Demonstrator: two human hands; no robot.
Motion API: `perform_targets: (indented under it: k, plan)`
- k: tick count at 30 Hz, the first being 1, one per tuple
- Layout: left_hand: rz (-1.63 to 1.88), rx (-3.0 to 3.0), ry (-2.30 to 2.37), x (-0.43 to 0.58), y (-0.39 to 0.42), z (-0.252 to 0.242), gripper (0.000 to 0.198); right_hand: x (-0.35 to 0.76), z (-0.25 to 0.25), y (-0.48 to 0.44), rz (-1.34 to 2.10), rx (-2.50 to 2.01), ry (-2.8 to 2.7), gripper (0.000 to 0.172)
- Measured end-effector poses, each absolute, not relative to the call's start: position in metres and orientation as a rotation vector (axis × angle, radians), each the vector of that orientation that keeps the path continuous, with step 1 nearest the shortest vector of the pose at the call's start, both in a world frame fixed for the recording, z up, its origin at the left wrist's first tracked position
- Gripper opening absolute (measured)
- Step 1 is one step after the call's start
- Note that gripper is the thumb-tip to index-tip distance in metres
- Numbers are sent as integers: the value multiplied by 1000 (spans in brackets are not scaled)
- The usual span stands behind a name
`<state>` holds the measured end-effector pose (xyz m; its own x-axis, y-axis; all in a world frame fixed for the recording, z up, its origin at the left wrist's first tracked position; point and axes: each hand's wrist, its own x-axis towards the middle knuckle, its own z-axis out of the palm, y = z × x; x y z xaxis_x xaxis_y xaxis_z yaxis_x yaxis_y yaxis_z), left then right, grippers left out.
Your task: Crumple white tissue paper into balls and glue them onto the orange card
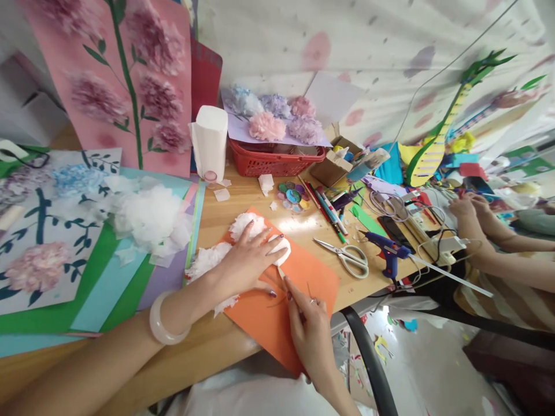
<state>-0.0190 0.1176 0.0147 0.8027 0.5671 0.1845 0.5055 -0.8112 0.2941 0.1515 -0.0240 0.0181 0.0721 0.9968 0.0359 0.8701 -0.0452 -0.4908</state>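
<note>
An orange sheet of paper (pixel 318 276) lies at the table's front edge. My left hand (pixel 247 260) is spread flat over it, its fingertips touching a small white round piece (pixel 281 249) and a fluffy white paper flower (pixel 246 225). More ruffled white tissue paper (pixel 208 260) sticks out to the left of that hand. My right hand (pixel 309 323) is closed around a slim pencil-like tool (pixel 281 273), most of it hidden by the fingers. Its tip points at the lower edge of the round piece. Thin dark lines show on the orange sheet between the hands.
Scissors (pixel 346 256) and a blue glue gun (pixel 388 251) lie to the right, with pens (pixel 332 214) behind. A red basket (pixel 277 162) bears paper flowers. White tissue pieces (pixel 150 216) are heaped at left. A co-worker's hands (pixel 468 208) are at far right.
</note>
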Motion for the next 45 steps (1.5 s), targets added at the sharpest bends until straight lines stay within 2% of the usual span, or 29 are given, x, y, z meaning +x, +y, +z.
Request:
perform_targets:
  k: [19,30,36,45]
  plan:
    - [178,2750,836,-20,117,25,85,134,5,-11,106,-1977,-1903,49]
    - [167,2811,864,-23,116,25,85,157,7,-18,351,-1904,-1819,46]
    - [134,2805,973,-22,110,27,93,151,10,-12,394,-1864,-1840,49]
    - [156,2802,1163,-20,88,29,69,150,11,0,382,-1880,-1826,48]
